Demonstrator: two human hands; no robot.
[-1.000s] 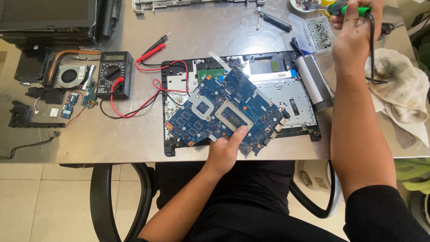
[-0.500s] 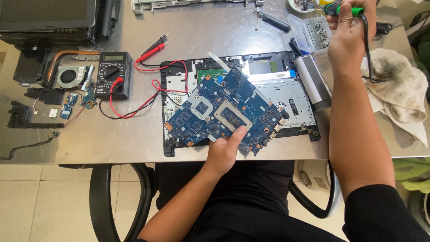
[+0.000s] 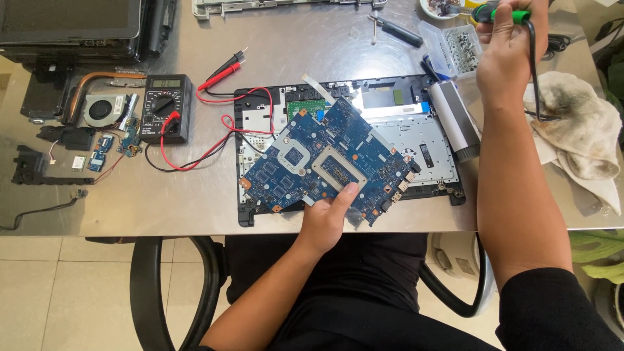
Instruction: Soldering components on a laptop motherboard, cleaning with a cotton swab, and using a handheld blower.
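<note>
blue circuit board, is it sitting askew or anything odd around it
Yes. The blue circuit board lies rotated across the opened black laptop base, its near edge gripped by the left hand, not seated. The red and black probe leads trail tangled under it. The right hand holds a green-handled tool.

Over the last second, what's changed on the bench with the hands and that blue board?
Very little. The right hand, gripping the green-handled tool, has edged slightly up and toward the far right corner of the table, its cord trailing with it. The left hand still holds the near edge of the blue circuit board, which has not shifted. The multimeter and rag lie as before.
</note>
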